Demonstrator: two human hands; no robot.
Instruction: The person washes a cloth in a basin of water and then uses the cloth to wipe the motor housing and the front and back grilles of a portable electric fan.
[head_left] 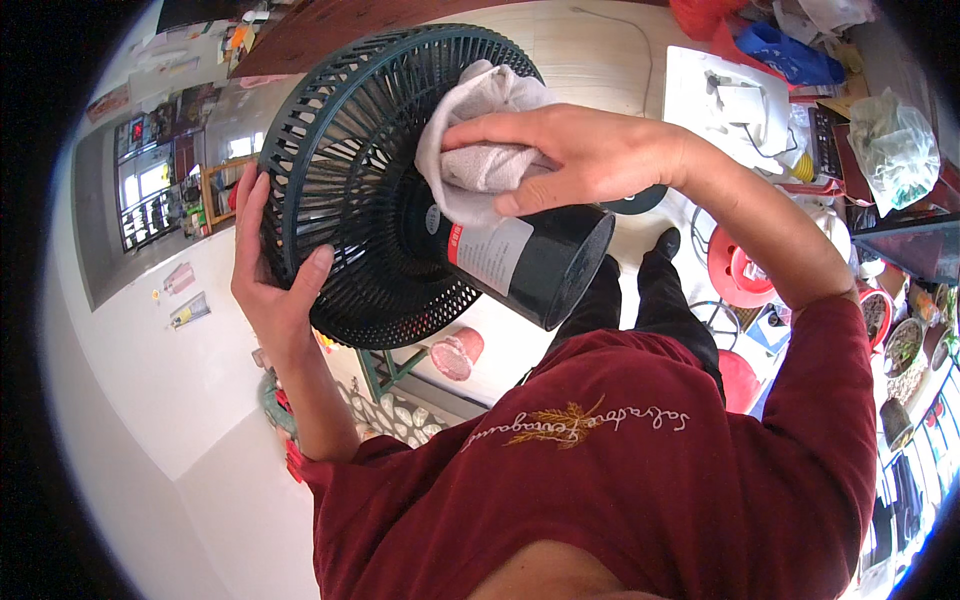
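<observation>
A dark green electric fan is tilted in front of me, the back of its round slatted guard and its motor housing turned up toward me. A white label with a red band is stuck on the housing. My left hand grips the guard's left rim, thumb on the near side and fingers around the outer edge. In my right hand is a crumpled light grey cloth, pressed on the guard where it meets the housing. The cloth hides part of the slats. A dark round piece shows below my right wrist.
A white surface with small items is at the upper right, near a blue bag and a clear plastic bag. Red round stools stand right of my legs. A pink pot sits below the fan, beside a white wall.
</observation>
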